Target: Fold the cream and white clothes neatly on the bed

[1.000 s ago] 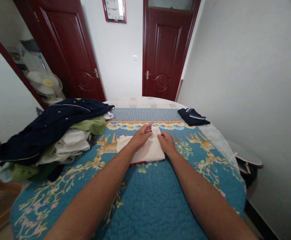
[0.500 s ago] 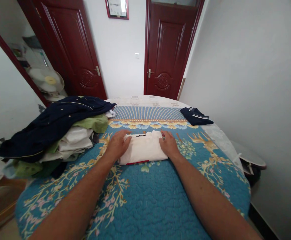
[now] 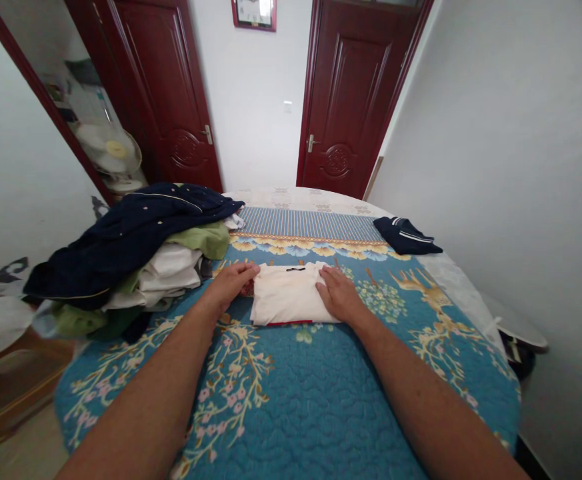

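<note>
One folded white garment (image 3: 291, 295) mid-frame on the blue quilted bedspread (image 3: 295, 400), the left hand (image 3: 228, 287) and right hand (image 3: 338, 295) at either side
Both hands lie open and palm down, well apart, neither clamped (they seem to be smoothing a finished fold, though that is a judgement); lifting it would call for fingers under its edges. Its long axis runs left to right, a small dark label on the far edge, a red strip along the near one. A pile of clothes (image 3: 171, 270) sits just left, a navy garment (image 3: 405, 236) upper right
</note>
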Motion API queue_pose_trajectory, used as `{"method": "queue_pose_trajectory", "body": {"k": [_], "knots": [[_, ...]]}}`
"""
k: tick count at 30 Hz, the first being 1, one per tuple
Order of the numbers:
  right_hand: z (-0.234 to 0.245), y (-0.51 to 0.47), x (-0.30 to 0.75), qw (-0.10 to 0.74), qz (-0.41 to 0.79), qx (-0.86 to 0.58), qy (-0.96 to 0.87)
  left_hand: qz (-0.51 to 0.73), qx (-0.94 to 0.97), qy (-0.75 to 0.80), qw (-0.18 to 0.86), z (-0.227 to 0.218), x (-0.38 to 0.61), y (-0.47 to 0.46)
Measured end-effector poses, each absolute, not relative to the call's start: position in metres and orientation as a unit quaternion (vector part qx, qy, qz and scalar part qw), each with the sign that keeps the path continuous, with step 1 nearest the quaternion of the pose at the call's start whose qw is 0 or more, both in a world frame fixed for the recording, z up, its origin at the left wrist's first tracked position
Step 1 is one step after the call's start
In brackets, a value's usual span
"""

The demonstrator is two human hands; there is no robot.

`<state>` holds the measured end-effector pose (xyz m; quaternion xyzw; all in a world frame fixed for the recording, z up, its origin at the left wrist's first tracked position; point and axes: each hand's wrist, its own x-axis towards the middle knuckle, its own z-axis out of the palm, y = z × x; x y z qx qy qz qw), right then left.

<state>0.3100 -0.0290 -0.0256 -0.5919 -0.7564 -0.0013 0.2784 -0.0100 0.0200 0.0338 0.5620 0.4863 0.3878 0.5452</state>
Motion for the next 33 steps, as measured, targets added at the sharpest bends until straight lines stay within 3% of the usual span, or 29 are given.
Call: {"method": "queue_pose_trajectory", "body": {"k": [3,5,11,16,20,23,29,33], "knots": [[-0.028,-0.029,0.311,0.284,0.0,-0.595,-0.752,0.415,0.487,0.44,0.631,0.032,-0.013,0.022],[-0.028,-0.029,0.312,0.287,0.001,-0.592,-0.753,0.411,0.503,0.429,0.627,0.028,-0.015,0.024],[-0.03,-0.03,0.311,0.284,-0.005,-0.599,-0.749,0.386,0.624,0.507,0.453,0.007,-0.006,0.031],[-0.032,-0.032,0.31,0.286,-0.002,-0.609,-0.74,0.406,0.579,0.556,0.437,0.009,0.001,0.032],[-0.029,-0.033,0.312,0.289,-0.009,-0.619,-0.73,0.429,0.686,0.548,0.212,0.025,0.005,0.021],[-0.022,-0.038,0.311,0.266,-0.015,-0.633,-0.727,0.376,0.79,0.474,0.095,0.031,0.017,0.004],[-0.002,-0.059,0.289,0.199,-0.032,-0.655,-0.729,0.19,0.86,0.473,0.016,0.015,0.05,-0.024],[0.002,-0.066,0.277,0.163,-0.005,-0.655,-0.738,0.143,0.846,0.514,0.022,0.004,0.051,-0.02]]}}
